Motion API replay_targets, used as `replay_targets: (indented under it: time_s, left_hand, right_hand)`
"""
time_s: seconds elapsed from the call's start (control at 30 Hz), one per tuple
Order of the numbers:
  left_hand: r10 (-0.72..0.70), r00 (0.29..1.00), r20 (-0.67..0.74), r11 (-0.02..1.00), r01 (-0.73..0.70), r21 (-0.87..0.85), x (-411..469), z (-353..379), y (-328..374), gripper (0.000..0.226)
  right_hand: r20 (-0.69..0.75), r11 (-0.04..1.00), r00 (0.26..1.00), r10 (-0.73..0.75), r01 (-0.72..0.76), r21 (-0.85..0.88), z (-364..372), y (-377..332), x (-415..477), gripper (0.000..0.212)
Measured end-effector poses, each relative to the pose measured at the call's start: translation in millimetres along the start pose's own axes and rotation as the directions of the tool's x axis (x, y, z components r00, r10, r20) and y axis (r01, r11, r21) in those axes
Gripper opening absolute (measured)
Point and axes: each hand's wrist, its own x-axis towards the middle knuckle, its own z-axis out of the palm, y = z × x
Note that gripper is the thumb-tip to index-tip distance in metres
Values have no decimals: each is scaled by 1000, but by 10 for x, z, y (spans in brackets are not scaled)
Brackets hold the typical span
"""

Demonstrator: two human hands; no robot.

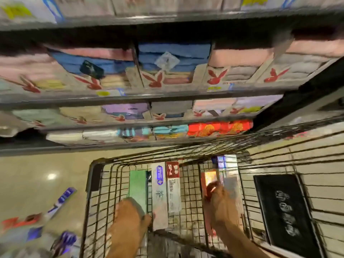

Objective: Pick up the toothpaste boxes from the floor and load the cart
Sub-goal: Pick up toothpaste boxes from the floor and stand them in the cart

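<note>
In cart (91,175): L hand (128,213) grips near end of green box (138,185), R hand (220,203) pinches red box (210,178); both boxes' long axes point away twd shelves (130,98).

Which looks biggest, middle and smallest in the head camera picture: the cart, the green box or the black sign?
1. cart
2. black sign
3. green box
The sign may be nearer the camera, so its place above the box is unsure.
</note>
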Motion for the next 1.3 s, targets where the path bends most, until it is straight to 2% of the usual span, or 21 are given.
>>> replay_targets:
  time_s: [0.13,0.23,0.33,0.47,0.63,0.8,1.0,1.13,1.23,1.3]
  left_hand:
    - [-10,1000,4,1000,11,-20,221,207,101,71]
    - [-7,999,-48,997,3,-74,300,329,141,63]
    - [54,993,-107,999,-54,5,376,397,121,68]
    - [153,978,-140,987,-145,64,414,443,98,61]
    - [119,980,-156,991,-108,77,422,370,197,52]
    - [164,976,-146,973,-136,187,328,195,366,53]
    - [210,960,-186,960,-166,224,-77,-123,669,42]
    - [252,947,-197,947,-199,253,-466,-496,809,45]
    - [269,931,-246,932,-187,311,-900,-900,898,49]
    - [279,912,-299,922,-168,349,-1227,-1205,930,43]
  right_hand:
    - [21,998,1000,14,-13,-64,196,14,322,30]
    - [32,997,999,-4,1,80,279,8,528,51]
    - [-27,996,996,85,-84,9,328,-81,660,63]
    - [-171,997,984,50,-59,-48,370,-151,707,71]
    - [-143,989,988,52,-71,-130,309,-105,744,75]
    - [-131,989,991,-33,13,-150,88,-196,631,47]
    - [3,943,969,-245,239,-230,-304,-291,345,67]
    - [68,885,920,-387,391,-253,-740,-453,3,50]
    - [94,816,854,-512,517,-259,-1174,-633,-357,33]
    - [111,743,798,-592,594,-307,-1498,-787,-616,41]
